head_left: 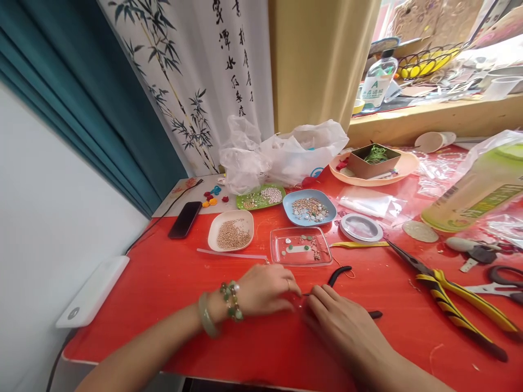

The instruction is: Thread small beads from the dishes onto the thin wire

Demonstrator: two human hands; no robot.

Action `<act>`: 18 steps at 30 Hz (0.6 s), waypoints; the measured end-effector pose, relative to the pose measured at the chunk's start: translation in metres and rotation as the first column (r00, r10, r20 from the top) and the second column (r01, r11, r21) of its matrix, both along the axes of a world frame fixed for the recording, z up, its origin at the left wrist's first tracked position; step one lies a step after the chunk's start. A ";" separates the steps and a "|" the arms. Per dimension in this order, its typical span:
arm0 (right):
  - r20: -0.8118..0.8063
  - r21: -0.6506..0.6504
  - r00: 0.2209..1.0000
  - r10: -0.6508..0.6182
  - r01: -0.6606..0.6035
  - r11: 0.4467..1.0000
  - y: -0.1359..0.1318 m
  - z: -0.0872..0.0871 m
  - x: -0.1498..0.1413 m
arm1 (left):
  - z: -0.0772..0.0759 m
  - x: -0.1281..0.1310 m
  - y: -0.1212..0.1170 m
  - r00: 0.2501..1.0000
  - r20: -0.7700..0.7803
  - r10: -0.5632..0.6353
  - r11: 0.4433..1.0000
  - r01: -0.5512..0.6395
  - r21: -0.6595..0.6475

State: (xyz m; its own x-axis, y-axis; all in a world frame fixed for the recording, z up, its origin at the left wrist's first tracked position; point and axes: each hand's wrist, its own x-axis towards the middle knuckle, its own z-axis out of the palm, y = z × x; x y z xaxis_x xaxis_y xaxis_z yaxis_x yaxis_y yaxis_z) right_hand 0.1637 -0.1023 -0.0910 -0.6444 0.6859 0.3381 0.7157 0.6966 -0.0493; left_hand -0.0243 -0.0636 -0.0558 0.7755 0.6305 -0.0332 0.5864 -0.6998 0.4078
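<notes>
My left hand wears a pale green bangle and a beaded bracelet. Its fingers are bent together just above the red table, and whatever lies between them is too small to make out. Close by on the right, my right hand has its fingers curled, with the fingertips hidden. Black-handled pliers show partly beyond and beside that hand, their middle covered by it; whether they are gripped or lie underneath, I cannot tell. A tiny clear bead or scrap sits between the two hands.
A clear tray with stones, a cream dish of gold beads, a blue dish and a green dish stand beyond my hands. Yellow-black pliers, scissors and keys lie right, a phone left.
</notes>
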 end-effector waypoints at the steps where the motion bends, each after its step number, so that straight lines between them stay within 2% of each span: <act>1: 0.012 0.005 1.000 0.001 -0.001 1.000 0.001 -0.001 -0.001 | -0.004 0.004 -0.002 0.999 -0.051 0.007 0.999 -0.006 0.035; 5: 0.062 0.018 0.998 0.016 -0.017 1.000 0.003 -0.003 0.000 | -0.011 0.015 -0.006 0.992 -0.124 0.016 0.995 -0.004 0.099; 9: 0.082 -0.006 0.996 0.037 -0.036 0.999 0.003 -0.001 0.002 | -0.010 0.018 -0.007 0.987 -0.159 0.008 0.987 0.018 0.158; 12: 0.074 -0.027 0.997 0.029 -0.027 0.999 0.004 0.002 0.005 | -0.008 0.019 -0.008 0.991 -0.129 0.027 0.986 -0.005 0.168; 15: 0.075 -0.011 0.996 0.040 -0.040 0.999 0.010 0.012 0.012 | -0.004 0.018 -0.006 0.995 -0.035 0.093 0.992 -0.090 0.083; 18: 0.070 0.059 0.994 0.088 -0.092 0.994 0.025 0.039 0.017 | 0.005 0.020 0.001 0.959 0.166 0.228 0.967 -0.203 -0.155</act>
State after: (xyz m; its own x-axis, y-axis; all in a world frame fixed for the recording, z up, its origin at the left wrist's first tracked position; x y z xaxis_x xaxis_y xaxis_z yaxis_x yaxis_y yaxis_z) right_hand 0.1805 -0.0777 -0.0516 -0.7252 0.6030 0.3323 0.6502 0.7586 0.0422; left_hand -0.0044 -0.0624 -0.0507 0.6228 0.7824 -0.0007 0.6245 -0.4965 0.6029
